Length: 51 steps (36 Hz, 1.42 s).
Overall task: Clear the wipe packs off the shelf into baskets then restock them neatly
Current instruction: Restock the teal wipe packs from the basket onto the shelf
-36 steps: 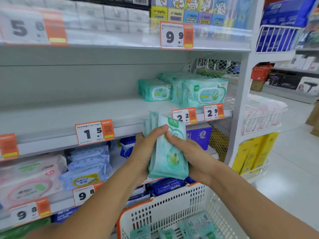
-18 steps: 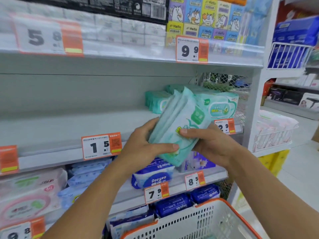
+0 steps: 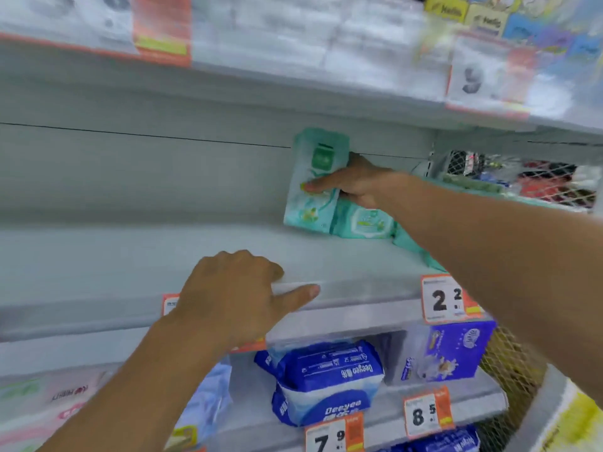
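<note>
Two hands are at the grey shelf (image 3: pixel 137 256). The right hand (image 3: pixel 354 184) grips a green wipe pack (image 3: pixel 315 181), thumb across its front and fingers curled behind, holding it upright with its lower edge just above the shelf board, near the back wall. Touching that pack's right side, more green packs (image 3: pixel 367 223) lie on the shelf, partly hidden by the forearm. The left hand (image 3: pixel 235 295) rests on the shelf's front edge, fingers bent over the lip and thumb stretched along it, holding nothing else. Below the shelf sit blue wipe packs (image 3: pixel 323 383)
</note>
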Motion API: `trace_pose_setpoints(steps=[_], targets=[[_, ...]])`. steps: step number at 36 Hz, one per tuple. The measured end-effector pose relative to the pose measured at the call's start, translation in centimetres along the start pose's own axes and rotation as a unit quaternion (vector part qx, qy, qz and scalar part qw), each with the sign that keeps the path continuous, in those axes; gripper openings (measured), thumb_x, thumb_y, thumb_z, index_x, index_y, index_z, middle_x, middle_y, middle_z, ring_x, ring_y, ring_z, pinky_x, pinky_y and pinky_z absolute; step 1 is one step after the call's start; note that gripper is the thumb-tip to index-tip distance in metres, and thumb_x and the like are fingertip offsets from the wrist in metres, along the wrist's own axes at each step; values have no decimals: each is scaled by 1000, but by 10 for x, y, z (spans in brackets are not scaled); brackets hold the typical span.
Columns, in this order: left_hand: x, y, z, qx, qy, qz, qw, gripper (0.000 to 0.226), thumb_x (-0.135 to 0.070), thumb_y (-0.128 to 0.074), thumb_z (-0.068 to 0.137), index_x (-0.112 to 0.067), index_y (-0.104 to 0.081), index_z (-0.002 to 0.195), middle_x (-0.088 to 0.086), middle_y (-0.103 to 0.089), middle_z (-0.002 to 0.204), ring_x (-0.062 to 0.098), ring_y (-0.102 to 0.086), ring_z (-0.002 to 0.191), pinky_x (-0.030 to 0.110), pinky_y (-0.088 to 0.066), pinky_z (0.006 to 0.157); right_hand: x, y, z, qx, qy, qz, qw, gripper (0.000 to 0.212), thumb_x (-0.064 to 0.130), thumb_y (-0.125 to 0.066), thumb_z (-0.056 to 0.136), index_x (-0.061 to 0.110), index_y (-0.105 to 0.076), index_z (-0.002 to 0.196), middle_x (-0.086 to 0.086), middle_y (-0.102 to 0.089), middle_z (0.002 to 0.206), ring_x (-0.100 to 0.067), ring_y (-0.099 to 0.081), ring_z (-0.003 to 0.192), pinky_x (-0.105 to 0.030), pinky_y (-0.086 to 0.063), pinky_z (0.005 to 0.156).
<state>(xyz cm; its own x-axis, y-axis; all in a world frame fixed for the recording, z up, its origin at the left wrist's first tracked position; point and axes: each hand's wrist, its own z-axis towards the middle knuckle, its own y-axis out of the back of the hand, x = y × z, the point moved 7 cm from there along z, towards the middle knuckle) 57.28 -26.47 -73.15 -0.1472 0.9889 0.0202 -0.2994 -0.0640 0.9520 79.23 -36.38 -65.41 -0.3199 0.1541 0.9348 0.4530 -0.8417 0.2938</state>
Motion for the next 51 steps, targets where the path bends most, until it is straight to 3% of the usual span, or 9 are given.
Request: trace_pose_setpoints(steps=[5,15,18,20,24,32,36,42,51], targets=[[5,-4,7,18,0,-26,1000,95,-95,-11,62,-48,-52,134,-13,-61,129,18,-56,115,32,-40,88,-21,1,54,53,25,-168,984,68,14,-97,56,13,-68,118,-2,-76,111,-20,-71,106,-44,-54,100],[7,-6,8,-18,-30,1,999,103,-100,5,59,-53,-43,137,-21,-60,130,8,-57,112,29,-40,85,-34,27,79,-33,-17,-394,918,79,46,-97,49,20,-68,118,1,-71,114,-21,-65,106,-36,-51,98],[7,-8,7,-23,-24,-8,999,101,-101,2,60,-52,-46,134,-23,-59,132,9,-58,111,29,-42,88,-38,24,87,-14,-46,-421,906,97,68,-87,34,23,-66,118,2,-72,114,-22,-66,103,-41,-52,99],[6,-8,7,-29,-24,1,999,101,-99,4,60,-51,-47,133,-22,-59,131,10,-59,110,29,-43,87,-40,13,85,32,-73,-480,873,103,83,-72,48,26,-58,131,2,-64,130,-25,-61,116,-43,-45,105],[4,-6,7,-25,-19,1,999,100,-99,3,61,-51,-47,133,-21,-60,129,10,-58,109,29,-41,86,-38,11,80,18,-97,-505,858,81,72,-62,81,19,-48,140,-3,-55,139,-29,-52,126,-40,-41,105],[5,-5,8,-38,-23,-2,999,99,-100,1,61,-53,-49,131,-21,-63,125,8,-59,106,28,-35,75,-37,17,83,-27,-110,-480,870,81,62,-80,69,12,-58,128,-7,-65,123,-32,-61,109,-45,-48,100],[6,-7,8,-39,-21,-16,999,101,-100,0,60,-52,-49,134,-27,-58,132,6,-57,114,29,-41,88,-33,23,76,-32,-108,-472,874,73,62,-80,70,11,-57,117,-5,-64,107,-29,-61,99,-36,-48,88],[5,-5,7,-51,-24,-14,998,98,-100,-2,62,-51,-52,131,-25,-61,129,7,-59,111,29,-43,87,-27,21,69,-38,-87,-467,879,72,60,-76,77,12,-52,125,-3,-58,106,-29,-59,107,-40,-48,96],[2,-2,4,-33,-8,-6,999,92,-95,-7,66,-50,-53,131,-17,-64,125,13,-59,110,30,-39,83,-17,20,51,-42,-53,-504,861,53,56,-64,90,6,-58,105,-7,-59,96,-18,-53,75,-30,-39,62]])
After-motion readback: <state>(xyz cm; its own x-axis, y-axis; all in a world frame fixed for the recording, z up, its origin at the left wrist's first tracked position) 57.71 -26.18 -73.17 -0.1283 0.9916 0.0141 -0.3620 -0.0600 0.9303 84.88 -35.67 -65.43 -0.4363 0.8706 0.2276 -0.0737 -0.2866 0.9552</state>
